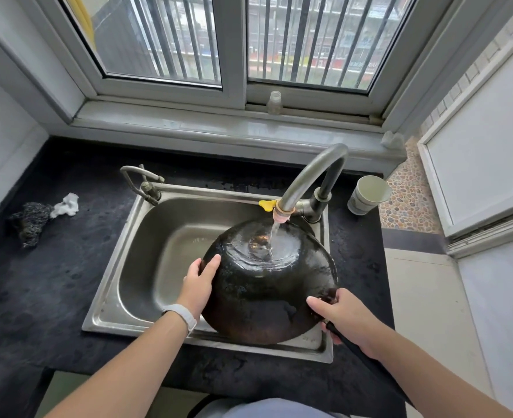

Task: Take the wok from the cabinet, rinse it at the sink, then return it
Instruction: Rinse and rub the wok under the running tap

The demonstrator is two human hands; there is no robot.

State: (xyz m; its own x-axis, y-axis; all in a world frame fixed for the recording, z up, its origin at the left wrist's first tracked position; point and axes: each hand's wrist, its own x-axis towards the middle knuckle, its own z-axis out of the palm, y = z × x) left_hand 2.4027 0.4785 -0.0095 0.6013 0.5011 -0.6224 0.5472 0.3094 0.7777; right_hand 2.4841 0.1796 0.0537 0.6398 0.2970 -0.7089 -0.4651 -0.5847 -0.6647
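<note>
I hold the wok [267,285] upside down over the sink [146,236], in the lower centre of the frame. Its rounded black underside faces up, wet and glossy, with a duller, browner band near the lower rim. My left hand [199,285] lies flat against the wok's left curve, fingers [211,263] spread over the metal and not wrapped round anything. My right hand [345,321] is closed round the dark handle [349,342] where it meets the wok's lower right edge, the thumb lying along the bowl. A pale band [181,315] circles my left wrist.

A thin clear stream of water [275,233] falls from the tap [312,179], a curved, dull grey metal tube with a pinkish nozzle and a small yellow tab beside it, and lands on the top of the wok's dome, spreading into a shiny sheet. The sink is a brushed-steel rectangle with rounded corners, set into a dark, mottled surface [53,282]. At its upper left corner stands a second, smaller tap [142,182].

On the surface at left lie a dark wiry scrubber [30,220] and a crumpled white scrap [66,205], touching. Right of the tap stands a pale cup [368,194], tilted. A small cloudy bottle [274,103] sits on the window ledge.
</note>
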